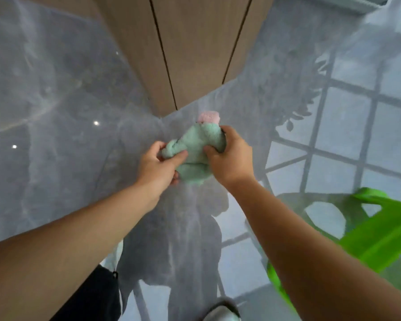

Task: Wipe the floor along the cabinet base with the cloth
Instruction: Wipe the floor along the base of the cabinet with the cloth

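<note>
A bunched mint-green cloth (pixel 196 150) with a pink edge at its far end hangs in the air between both hands. My left hand (pixel 158 167) pinches its left side with thumb and fingers. My right hand (pixel 229 156) grips its right side from above. The cloth is held above the glossy grey floor (pixel 67 135), just in front of the corner of the wooden cabinet base (pixel 195 54). The cabinet has vertical panel seams and meets the floor at a point just beyond the cloth.
A bright green plastic object (pixel 368 235) stands at the lower right, close to my right forearm. The shiny floor reflects a window grid on the right and my own shape below. A shoe tip (pixel 220 311) shows at the bottom edge.
</note>
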A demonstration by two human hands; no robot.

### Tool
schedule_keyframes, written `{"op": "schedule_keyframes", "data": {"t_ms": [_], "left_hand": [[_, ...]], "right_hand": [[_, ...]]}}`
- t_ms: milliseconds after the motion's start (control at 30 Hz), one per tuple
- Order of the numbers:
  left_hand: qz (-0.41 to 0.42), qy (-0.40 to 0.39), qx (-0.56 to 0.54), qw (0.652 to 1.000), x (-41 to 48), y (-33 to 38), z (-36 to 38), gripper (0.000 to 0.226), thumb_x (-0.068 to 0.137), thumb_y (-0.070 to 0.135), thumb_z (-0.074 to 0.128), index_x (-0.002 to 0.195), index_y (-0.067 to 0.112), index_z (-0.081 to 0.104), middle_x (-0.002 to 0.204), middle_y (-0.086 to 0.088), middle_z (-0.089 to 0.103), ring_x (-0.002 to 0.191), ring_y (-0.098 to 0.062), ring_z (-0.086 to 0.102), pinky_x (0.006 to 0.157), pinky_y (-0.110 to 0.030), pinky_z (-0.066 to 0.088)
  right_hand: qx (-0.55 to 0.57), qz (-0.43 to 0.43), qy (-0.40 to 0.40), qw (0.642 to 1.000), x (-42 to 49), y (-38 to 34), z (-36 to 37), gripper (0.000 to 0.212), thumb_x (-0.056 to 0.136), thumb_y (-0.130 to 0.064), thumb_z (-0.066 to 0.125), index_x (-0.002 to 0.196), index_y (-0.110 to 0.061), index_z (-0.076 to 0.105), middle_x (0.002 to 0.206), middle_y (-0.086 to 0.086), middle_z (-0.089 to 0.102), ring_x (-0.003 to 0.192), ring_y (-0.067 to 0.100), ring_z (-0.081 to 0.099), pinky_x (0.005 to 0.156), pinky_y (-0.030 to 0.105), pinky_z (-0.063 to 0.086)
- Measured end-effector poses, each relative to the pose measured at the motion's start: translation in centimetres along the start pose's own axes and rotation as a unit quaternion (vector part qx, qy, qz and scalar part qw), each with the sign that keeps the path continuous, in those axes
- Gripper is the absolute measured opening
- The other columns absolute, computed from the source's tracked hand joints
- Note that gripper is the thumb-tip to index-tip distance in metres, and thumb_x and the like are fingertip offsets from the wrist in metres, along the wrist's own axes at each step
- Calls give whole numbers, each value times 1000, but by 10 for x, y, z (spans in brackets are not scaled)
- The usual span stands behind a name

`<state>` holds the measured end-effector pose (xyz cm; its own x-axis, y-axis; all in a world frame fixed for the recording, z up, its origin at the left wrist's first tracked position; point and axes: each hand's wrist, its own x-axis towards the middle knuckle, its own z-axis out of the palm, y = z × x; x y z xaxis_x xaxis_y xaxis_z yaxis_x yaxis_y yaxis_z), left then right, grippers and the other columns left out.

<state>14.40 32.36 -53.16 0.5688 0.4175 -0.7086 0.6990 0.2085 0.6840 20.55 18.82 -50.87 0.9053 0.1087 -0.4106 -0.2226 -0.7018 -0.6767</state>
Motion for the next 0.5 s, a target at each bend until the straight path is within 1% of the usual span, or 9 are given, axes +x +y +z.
{"op": "schedule_keyframes", "data": {"t_ms": [67,100,167,233,267,333,400,433,500], "left_hand": [[9,-2,-34,999,41,-2,-2,24,77,24,82,86,25,61,77,1,68,46,-4,56,47,-26,53],[24,-3,-29,999,60,-4,-4,30,72,26,86,89,27,62,83,2,71,57,-8,64,58,-31,58],[115,35,106,987,94,-14,-12,43,63,38,88,96,31,62,101,1,72,90,-20,68,85,-40,55],[215,119,341,907,119,-33,-28,64,62,59,79,116,30,60,125,-3,61,114,-32,54,96,-46,43],[234,156,419,863,126,-47,-39,78,63,69,70,127,27,57,137,-6,54,123,-36,48,99,-49,38],[268,184,500,803,130,-78,-59,95,70,77,51,145,19,48,156,-11,41,139,-39,40,109,-57,30],[301,171,569,746,128,-105,-69,93,86,77,32,156,15,36,165,-16,30,152,-39,28,118,-62,19],[309,162,587,730,128,-113,-71,90,90,75,24,159,16,30,167,-16,26,155,-37,23,121,-61,15],[299,166,596,727,128,-119,-74,87,92,73,20,160,20,23,169,-13,22,157,-35,18,125,-59,11]], "right_hand": [[-31,-11,16,999,35,5,26,59,86,-17,60,142,-12,39,133,16,52,118,36,50,97,41,43],[-76,-24,27,996,50,8,38,69,87,-20,58,148,-15,28,140,16,42,121,37,44,98,44,41],[-192,-93,59,975,75,12,57,77,85,-29,59,151,-18,21,145,17,32,120,38,37,97,48,39],[-244,-177,78,950,91,16,74,67,83,-34,59,144,-16,36,143,21,37,120,41,40,98,52,39],[-254,-219,69,940,94,21,86,60,84,-36,59,138,-16,44,142,23,40,120,43,42,99,54,39],[-292,-274,11,916,94,31,110,54,87,-45,54,136,-22,49,148,24,38,134,45,36,110,58,30],[-356,-289,-35,888,92,48,128,62,91,-60,39,147,-34,34,162,16,21,150,38,12,121,56,8],[-377,-299,-40,876,95,55,130,65,91,-65,32,150,-37,26,164,11,16,152,35,5,121,55,3],[-402,-349,-59,844,109,70,121,66,92,-68,25,152,-42,15,165,7,14,152,32,4,121,54,5]]}}
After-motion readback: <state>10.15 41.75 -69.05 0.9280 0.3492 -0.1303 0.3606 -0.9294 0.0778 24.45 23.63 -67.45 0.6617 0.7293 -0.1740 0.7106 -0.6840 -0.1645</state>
